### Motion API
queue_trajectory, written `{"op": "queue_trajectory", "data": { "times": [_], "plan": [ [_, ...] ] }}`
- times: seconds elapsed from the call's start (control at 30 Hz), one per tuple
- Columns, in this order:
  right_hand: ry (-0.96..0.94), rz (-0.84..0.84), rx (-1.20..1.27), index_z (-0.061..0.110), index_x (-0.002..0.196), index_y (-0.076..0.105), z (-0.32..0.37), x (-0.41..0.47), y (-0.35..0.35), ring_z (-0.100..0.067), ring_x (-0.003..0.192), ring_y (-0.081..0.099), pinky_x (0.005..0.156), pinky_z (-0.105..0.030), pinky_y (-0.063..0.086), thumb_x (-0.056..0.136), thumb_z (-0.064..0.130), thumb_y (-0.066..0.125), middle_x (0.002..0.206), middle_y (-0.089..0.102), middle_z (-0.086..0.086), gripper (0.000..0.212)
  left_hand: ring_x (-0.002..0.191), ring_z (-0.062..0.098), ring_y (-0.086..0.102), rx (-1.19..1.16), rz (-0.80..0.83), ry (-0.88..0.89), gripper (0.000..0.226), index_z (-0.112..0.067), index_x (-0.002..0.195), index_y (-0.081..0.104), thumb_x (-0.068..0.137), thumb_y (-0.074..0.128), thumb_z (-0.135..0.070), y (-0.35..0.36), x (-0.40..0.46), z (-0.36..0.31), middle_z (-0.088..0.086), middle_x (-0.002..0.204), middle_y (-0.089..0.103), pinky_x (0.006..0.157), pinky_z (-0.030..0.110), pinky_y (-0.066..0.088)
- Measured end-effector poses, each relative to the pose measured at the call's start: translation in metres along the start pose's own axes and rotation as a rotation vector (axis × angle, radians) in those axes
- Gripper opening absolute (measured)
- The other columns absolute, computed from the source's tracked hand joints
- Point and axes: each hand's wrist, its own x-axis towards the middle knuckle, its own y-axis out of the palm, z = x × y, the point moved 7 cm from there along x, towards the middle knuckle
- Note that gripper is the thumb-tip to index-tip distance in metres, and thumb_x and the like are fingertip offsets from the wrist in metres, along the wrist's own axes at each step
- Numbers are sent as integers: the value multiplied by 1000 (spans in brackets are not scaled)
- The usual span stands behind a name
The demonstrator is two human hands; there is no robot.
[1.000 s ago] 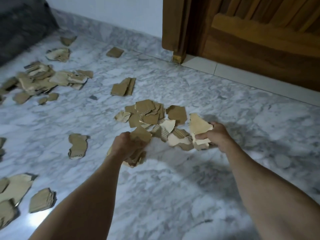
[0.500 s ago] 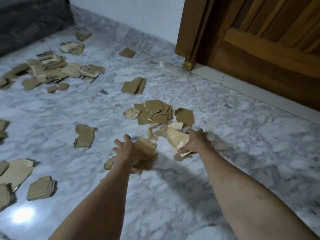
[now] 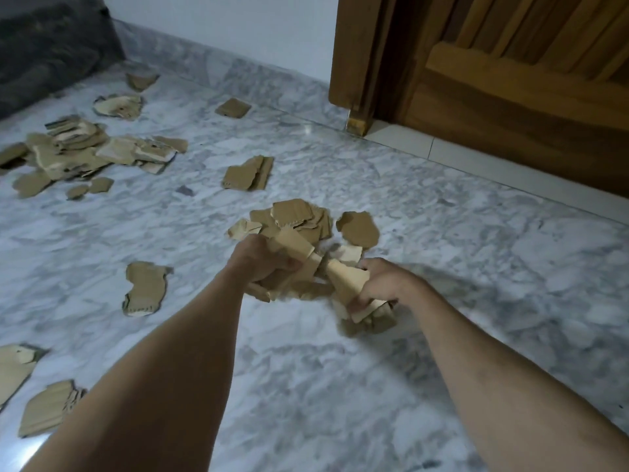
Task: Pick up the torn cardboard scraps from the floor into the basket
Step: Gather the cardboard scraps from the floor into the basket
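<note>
Torn brown cardboard scraps lie scattered over the grey marble floor (image 3: 340,386). My left hand (image 3: 260,262) is closed on a bunch of scraps (image 3: 292,248) in the middle of the view. My right hand (image 3: 384,282) grips another bunch of scraps (image 3: 350,284) just to its right, and the two bunches touch. Behind the hands sits a small pile of scraps (image 3: 296,218) with a rounded piece (image 3: 359,228) beside it. No basket is in view.
A larger heap of scraps (image 3: 85,148) lies far left, and single pieces lie at the left (image 3: 144,287) and lower left (image 3: 46,408). A wooden door and frame (image 3: 493,80) fill the upper right. A dark fabric edge (image 3: 41,46) is at the top left.
Both hands have drawn closer together with more scraps gathered in them, and the bunches now touch. The view has shifted slightly, so the floor scraps sit further right.
</note>
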Motion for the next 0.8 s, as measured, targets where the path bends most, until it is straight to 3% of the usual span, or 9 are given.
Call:
{"op": "queue_trajectory", "data": {
  "times": [0.03,0.1,0.2,0.33,0.43,0.5,0.53,0.63,0.8],
  "plan": [
    [-11,18,-33,28,151,41,4,-1,-12,-18,102,55,55,-20,46,67,16,92,122,50,1,99,102,24,61,19,0,24,58,-14,108,67,65,91,-45,-3,8,-9,2,102,64,84,36,47],
    [-31,35,-36,23,146,48,9,1,-40,-15,90,63,60,-21,49,62,17,94,115,62,1,95,99,21,58,44,1,50,61,-15,111,66,65,90,-48,-9,26,-24,0,103,62,82,34,44],
    [-54,-40,37,20,146,47,17,15,-78,-19,97,66,72,-25,52,58,14,96,120,66,-3,101,98,23,55,160,14,68,64,-15,111,61,65,89,-50,-16,57,-43,4,110,63,85,35,45],
    [-70,-114,3,32,158,19,40,52,-89,-27,136,43,92,-34,47,59,25,96,160,32,-2,126,122,30,47,442,37,105,76,-18,122,56,68,79,-66,-9,92,-60,9,134,53,103,47,43],
    [12,-67,-132,32,158,-13,44,76,-65,-34,140,39,101,-45,48,68,32,91,167,12,-3,137,148,37,15,564,55,134,95,-29,149,42,70,76,-68,3,105,-63,9,160,21,114,54,26],
    [25,-94,-202,22,159,-11,45,85,-54,-34,146,31,105,-44,42,66,37,91,167,9,-2,139,155,37,-4,553,119,156,102,-36,156,31,70,79,-64,10,112,-59,7,169,-1,119,56,18],
    [34,-114,-237,18,160,-2,46,87,-52,-34,144,33,102,-43,42,72,37,88,165,14,-1,128,155,37,-4,542,157,162,106,-36,157,28,69,80,-64,12,116,-57,6,169,-3,120,56,18],
    [46,-221,-369,15,148,35,52,90,-58,-32,129,50,83,-36,41,92,29,65,148,41,-7,66,146,37,24,582,155,171,109,-26,151,32,63,81,-67,12,123,-56,7,156,28,113,54,30],
    [70,-252,-481,21,144,32,57,83,-53,-38,132,30,95,-43,34,100,22,52,146,26,-16,48,130,36,45,487,142,32,127,-21,149,22,50,88,-67,5,118,-47,10,141,48,104,54,44]
  ]
}}
